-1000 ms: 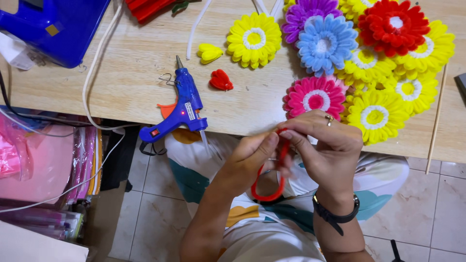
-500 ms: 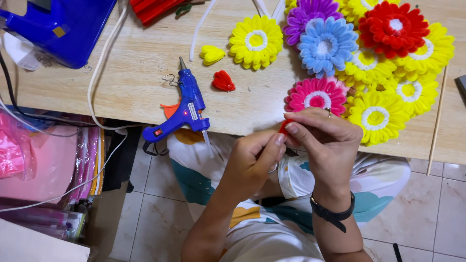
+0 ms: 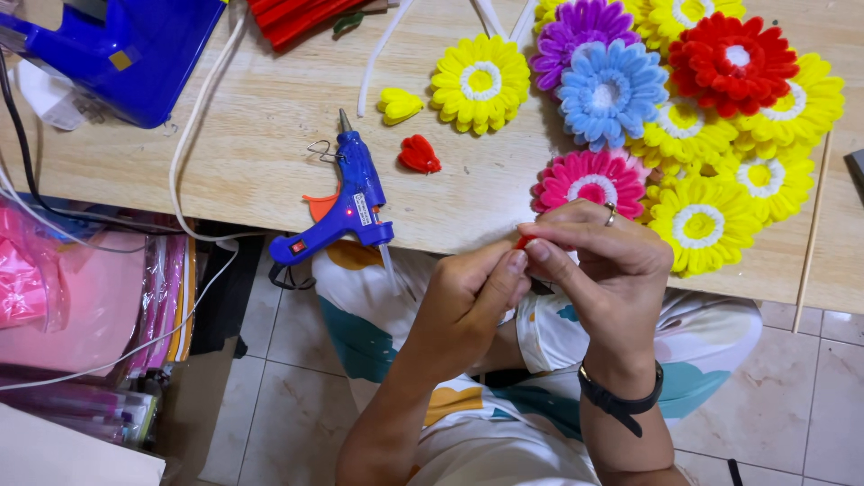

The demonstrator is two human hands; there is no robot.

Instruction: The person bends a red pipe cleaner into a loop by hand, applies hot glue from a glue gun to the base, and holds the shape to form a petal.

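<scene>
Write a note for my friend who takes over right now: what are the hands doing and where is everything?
Left hand and right hand: both pinch one small red piece between fingertips, over the table edge.
Blue glue gun: lying on the table, left of the hands, untouched.
Red petal and yellow petal: loose on the table.
Done: finished flowers piled at right, pink flower nearest.
Left: the red piece is not yet a flower.

A second ago I saw a long red loop hanging down under the hands. Now only a tiny red bit (image 3: 524, 241) shows, pinched between my left hand (image 3: 468, 301) and right hand (image 3: 605, 270). Both hands have moved up, closer to the worktop (image 3: 225, 171) edge.
</scene>
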